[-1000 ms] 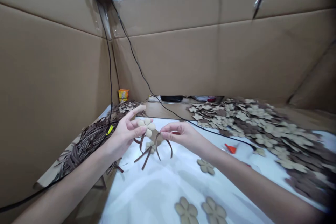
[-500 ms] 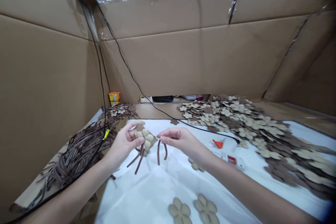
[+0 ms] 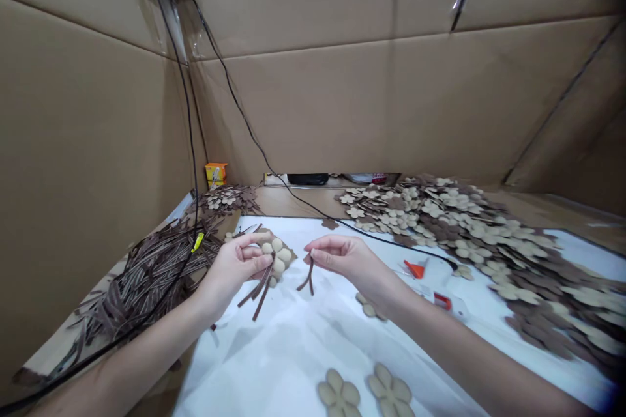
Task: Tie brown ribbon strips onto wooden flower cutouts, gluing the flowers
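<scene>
My left hand (image 3: 235, 267) grips a beige felt flower (image 3: 276, 257) backed by a brown felt piece, with its fingers curled around the edge. Dark brown felt strips (image 3: 259, 294) hang from the flower below my left fingers. My right hand (image 3: 345, 259) is a short way to the right, its thumb and fingertips pinched on a short brown strip (image 3: 310, 277). Whether that strip joins the flower is hidden. Two loose felt flowers (image 3: 338, 394) lie on the white sheet (image 3: 293, 352) near the bottom edge of the view.
A heap of brown strips (image 3: 147, 273) lies to the left, and a large pile of felt flowers (image 3: 464, 241) spreads to the right. An orange-handled tool (image 3: 415, 269) rests on the sheet. A black cable (image 3: 254, 137) crosses the scene. Cardboard walls (image 3: 88, 143) surround the bench.
The long strip loop near my right hand now shows as a short piece at its fingertips. My hands have moved slightly apart, and the view has shifted a little.
</scene>
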A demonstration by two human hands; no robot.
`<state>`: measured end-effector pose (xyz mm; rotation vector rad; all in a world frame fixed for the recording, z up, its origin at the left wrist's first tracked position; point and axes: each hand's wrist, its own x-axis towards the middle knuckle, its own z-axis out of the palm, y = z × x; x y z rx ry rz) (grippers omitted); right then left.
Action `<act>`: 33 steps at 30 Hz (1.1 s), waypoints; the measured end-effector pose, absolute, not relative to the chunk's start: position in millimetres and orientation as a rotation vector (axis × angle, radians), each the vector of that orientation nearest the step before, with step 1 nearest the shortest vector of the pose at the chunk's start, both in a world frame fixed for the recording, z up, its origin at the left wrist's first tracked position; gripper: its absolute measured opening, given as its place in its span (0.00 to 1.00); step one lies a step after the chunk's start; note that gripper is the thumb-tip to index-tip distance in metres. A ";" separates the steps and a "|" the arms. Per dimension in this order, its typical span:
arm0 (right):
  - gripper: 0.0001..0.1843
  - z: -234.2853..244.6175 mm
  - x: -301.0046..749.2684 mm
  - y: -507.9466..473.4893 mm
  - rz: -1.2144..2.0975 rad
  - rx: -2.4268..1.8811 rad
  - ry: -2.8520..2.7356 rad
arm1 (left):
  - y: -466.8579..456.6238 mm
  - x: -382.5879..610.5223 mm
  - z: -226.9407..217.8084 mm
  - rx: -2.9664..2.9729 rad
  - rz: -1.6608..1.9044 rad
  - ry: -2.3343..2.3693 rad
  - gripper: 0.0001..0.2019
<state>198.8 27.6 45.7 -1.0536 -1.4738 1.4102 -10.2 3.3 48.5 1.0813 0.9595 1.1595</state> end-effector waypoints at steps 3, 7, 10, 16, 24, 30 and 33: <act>0.15 45.4 197.9 27.3 1.412 -1.059 -1.468 | 0.8 -8.9 46.8 1.096 1.140 0.941 0.23; 0.16 46.4 196.6 24.2 1.423 -1.066 -1.471 | -2.6 -6.3 45.0 1.104 1.112 0.943 0.21; 0.17 46.9 195.1 21.5 1.458 -1.067 -1.456 | -4.7 -4.3 44.1 1.078 1.112 0.928 0.20; 0.16 45.2 194.1 19.4 1.508 -1.052 -1.448 | -8.7 0.2 42.7 1.098 1.118 0.938 0.18; 0.20 45.1 191.3 15.8 1.548 -1.001 -1.438 | -16.0 4.8 43.8 1.018 1.114 0.978 0.20; 0.25 42.7 189.2 12.1 1.610 -0.979 -1.314 | -4.0 -0.4 31.9 1.195 1.009 1.051 0.21; 0.25 40.9 188.5 11.5 1.619 -0.999 -1.276 | 3.6 -4.4 21.3 1.301 0.833 1.163 0.22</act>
